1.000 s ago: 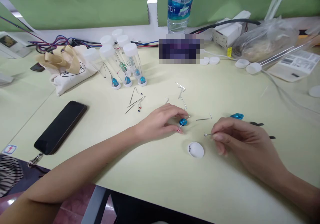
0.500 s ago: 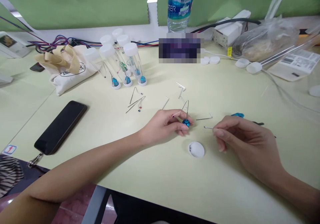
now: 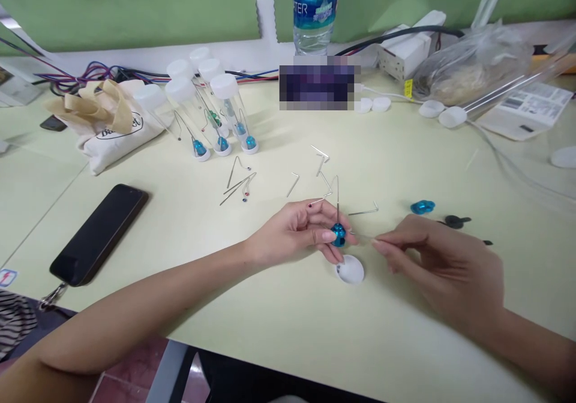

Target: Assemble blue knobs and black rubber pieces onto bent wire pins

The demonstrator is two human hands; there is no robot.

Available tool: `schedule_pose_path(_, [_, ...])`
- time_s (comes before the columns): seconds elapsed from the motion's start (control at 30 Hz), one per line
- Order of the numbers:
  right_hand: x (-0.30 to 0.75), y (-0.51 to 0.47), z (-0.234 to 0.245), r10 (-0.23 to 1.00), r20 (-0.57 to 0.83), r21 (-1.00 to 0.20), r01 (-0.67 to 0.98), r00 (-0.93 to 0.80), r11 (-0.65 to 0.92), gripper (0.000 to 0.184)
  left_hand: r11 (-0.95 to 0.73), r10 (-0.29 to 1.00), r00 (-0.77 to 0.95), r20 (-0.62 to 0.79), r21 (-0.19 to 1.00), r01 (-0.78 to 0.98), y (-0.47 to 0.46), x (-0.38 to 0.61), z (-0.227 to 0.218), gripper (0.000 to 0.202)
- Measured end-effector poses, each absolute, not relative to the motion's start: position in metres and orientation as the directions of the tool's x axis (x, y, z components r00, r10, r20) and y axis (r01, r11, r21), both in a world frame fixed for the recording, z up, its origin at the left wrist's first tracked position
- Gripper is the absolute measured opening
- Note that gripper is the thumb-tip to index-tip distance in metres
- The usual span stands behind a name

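Note:
Between thumb and fingers, my left hand (image 3: 303, 235) grips a shiny blue metal fitting (image 3: 338, 235), from which a thin bent wire rises. My right hand (image 3: 450, 265) pinches a thin hex key (image 3: 365, 237), smeared by motion, whose tip points at the fitting's right side; whether they touch I cannot tell. Just below the fitting lies a white cap (image 3: 351, 270) with tiny dark bits in it. Several L-shaped hex keys (image 3: 363, 212) are scattered beyond my left hand. Farther left are bent wires with small coloured beads (image 3: 238, 188).
Clear tubes with white caps (image 3: 225, 83) stand at the back left, holding blue fittings. A cloth bag (image 3: 112, 130) and phone (image 3: 99, 235) lie left. Another blue piece (image 3: 423, 207) and black parts (image 3: 454, 221) lie beyond my right hand. A water bottle (image 3: 316, 13) stands behind.
My right hand has moved left, bringing the hex key close to the blue fitting. My left hand has turned the fitting slightly and lowered it. The whole view has shifted a little.

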State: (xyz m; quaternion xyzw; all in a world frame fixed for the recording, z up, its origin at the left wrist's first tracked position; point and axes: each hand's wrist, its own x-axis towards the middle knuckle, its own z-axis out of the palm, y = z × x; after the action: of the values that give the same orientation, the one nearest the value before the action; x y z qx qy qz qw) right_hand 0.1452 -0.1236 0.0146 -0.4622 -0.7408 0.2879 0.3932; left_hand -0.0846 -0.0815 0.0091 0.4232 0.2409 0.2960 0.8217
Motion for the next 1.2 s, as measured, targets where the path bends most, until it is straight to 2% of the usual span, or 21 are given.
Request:
schedule_pose_path(0.17, [0.139, -0.124, 0.024, 0.827, 0.448, -0.636, 0.529, -0.34, 0.562, 0.016, 0.476, 0.667, 0.73, -0.145, 0.837, -0.269, -0.082, -0.083, 0.006, 0.015])
schedule_pose_path(0.3, [0.135, -0.125, 0.029, 0.792, 0.489, -0.545, 0.581, -0.365, 0.604, 0.019, 0.484, 0.665, 0.729, -0.163, 0.837, -0.254, -0.084, -0.082, 0.005, 0.016])
schedule_pose_path(0.57, [0.139, -0.127, 0.023, 0.75, 0.537, -0.463, 0.609, -0.385, 0.644, 0.018, 0.479, 0.671, 0.721, -0.17, 0.842, -0.247, -0.083, -0.081, 0.007, 0.018])
schedule_pose_path(1.03, [0.139, -0.126, 0.021, 0.735, 0.547, -0.405, 0.641, -0.402, 0.652, 0.019, 0.483, 0.684, 0.704, -0.192, 0.842, -0.24, -0.086, -0.081, 0.008, 0.019])
schedule_pose_path(1.2, [0.14, -0.127, 0.023, 0.698, 0.55, -0.343, 0.637, -0.459, 0.69, 0.022, 0.483, 0.688, 0.7, -0.191, 0.841, -0.245, -0.087, -0.081, 0.005, 0.02])
